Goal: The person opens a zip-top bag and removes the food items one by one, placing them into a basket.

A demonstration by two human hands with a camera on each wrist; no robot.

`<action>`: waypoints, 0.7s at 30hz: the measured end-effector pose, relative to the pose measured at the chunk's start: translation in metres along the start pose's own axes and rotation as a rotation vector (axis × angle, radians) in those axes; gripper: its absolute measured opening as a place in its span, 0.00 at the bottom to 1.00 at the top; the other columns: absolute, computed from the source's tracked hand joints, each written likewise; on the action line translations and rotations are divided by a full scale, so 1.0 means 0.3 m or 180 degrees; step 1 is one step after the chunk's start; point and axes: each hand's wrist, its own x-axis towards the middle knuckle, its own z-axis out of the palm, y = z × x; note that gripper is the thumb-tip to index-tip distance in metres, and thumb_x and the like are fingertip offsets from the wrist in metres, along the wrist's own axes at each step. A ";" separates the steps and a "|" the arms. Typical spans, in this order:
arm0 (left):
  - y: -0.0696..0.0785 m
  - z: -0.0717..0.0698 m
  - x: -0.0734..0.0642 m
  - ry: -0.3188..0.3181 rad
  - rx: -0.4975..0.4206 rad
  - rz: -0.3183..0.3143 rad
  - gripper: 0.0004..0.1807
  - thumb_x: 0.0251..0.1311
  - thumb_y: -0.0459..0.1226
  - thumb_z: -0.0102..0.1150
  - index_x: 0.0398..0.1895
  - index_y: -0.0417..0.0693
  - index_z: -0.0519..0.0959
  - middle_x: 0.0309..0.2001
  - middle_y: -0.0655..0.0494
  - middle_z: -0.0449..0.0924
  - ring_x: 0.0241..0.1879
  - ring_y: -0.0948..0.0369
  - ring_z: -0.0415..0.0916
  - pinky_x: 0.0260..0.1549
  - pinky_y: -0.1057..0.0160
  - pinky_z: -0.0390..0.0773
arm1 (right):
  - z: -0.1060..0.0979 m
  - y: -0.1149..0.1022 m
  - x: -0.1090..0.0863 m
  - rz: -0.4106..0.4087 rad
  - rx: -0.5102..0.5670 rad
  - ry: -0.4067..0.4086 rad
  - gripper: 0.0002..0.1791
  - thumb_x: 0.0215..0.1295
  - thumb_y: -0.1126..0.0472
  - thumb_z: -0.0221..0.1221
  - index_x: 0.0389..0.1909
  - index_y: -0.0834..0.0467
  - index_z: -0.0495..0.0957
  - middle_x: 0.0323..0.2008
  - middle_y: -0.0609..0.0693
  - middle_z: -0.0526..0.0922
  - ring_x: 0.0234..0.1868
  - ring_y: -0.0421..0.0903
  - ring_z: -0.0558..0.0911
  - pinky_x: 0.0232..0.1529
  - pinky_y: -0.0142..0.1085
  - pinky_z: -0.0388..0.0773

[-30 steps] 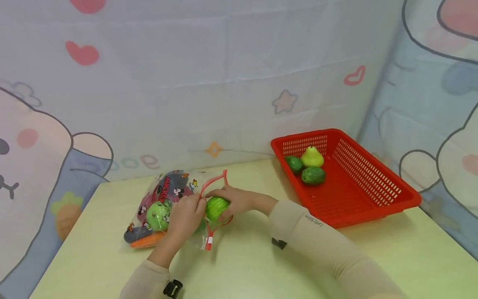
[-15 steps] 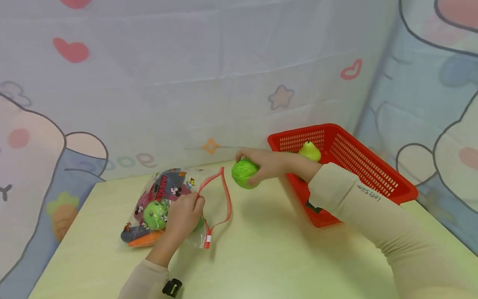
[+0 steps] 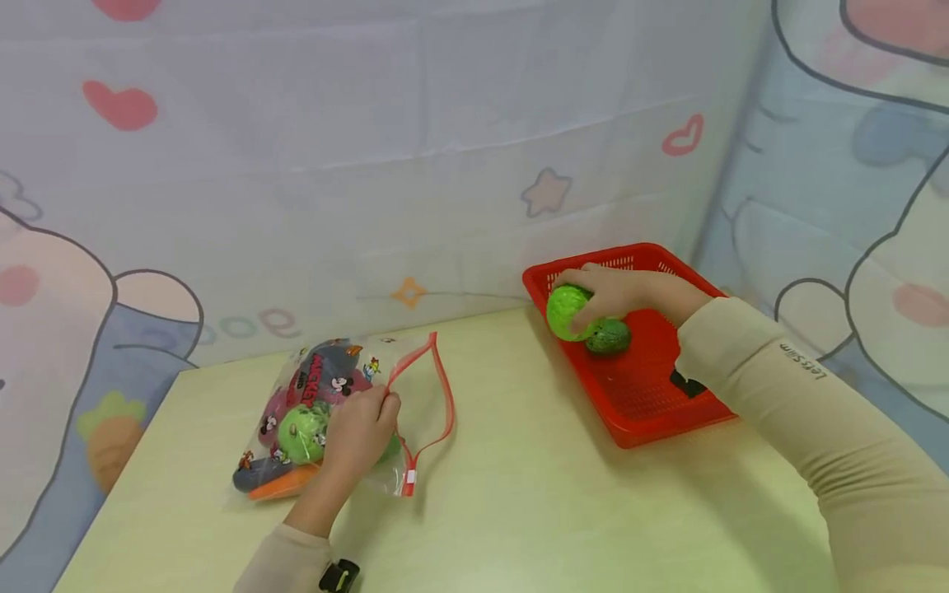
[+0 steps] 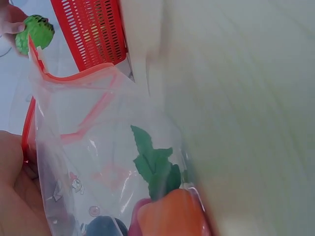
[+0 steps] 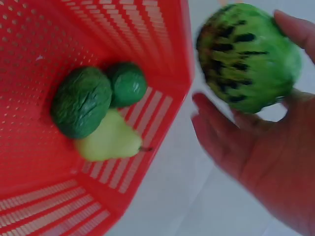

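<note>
In the head view my right hand (image 3: pixel 619 292) holds a bumpy, round green custard apple (image 3: pixel 567 311) over the left side of the red basket (image 3: pixel 645 430). The right wrist view shows its dark blotches, with thumb and fingers around it. On the left, my left hand (image 3: pixel 362 424) pinches the edge of a clear zip bag (image 3: pixel 315 375) near its red zipper (image 3: pixel 451 403), and the mouth gapes. Through the plastic show a carrot (image 4: pixel 172 211) with green leaves, a light green round item (image 3: pixel 300 434) and several dark pieces.
Inside the basket lie a wrinkled dark green avocado (image 5: pixel 82 102), a smaller smooth green fruit (image 5: pixel 127 83) and a yellow-green pear (image 5: pixel 109 139). The basket stands at the table's back right, by the printed cloth backdrop (image 3: pixel 460 214).
My right hand has drawn the custard apple out of the bag's mouth and carried it right to the basket. My left hand stays on the bag's edge.
</note>
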 end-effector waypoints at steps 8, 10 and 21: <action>0.009 0.000 0.004 -0.0036 -0.0027 -0.0017 0.19 0.62 0.37 0.43 0.11 0.49 0.64 0.12 0.57 0.61 0.15 0.60 0.58 0.17 0.64 0.57 | 0.016 0.119 0.023 0.0472 -0.0079 -0.0268 0.37 0.49 0.53 0.62 0.59 0.60 0.60 0.50 0.59 0.69 0.51 0.55 0.69 0.51 0.49 0.71; 0.013 0.000 0.007 -0.0046 -0.0037 -0.0019 0.19 0.62 0.38 0.42 0.11 0.49 0.64 0.12 0.57 0.61 0.15 0.60 0.58 0.17 0.64 0.57 | 0.043 0.130 0.037 0.0568 0.0000 -0.0421 0.39 0.49 0.54 0.63 0.60 0.61 0.57 0.52 0.61 0.67 0.52 0.56 0.68 0.53 0.49 0.70; 0.013 0.011 -0.004 -0.0062 0.0050 -0.0002 0.18 0.62 0.38 0.43 0.12 0.50 0.65 0.13 0.57 0.63 0.17 0.60 0.61 0.19 0.63 0.59 | 0.143 0.126 0.086 0.0718 -0.0369 -0.0664 0.39 0.49 0.63 0.65 0.62 0.53 0.57 0.51 0.58 0.66 0.51 0.54 0.65 0.51 0.48 0.71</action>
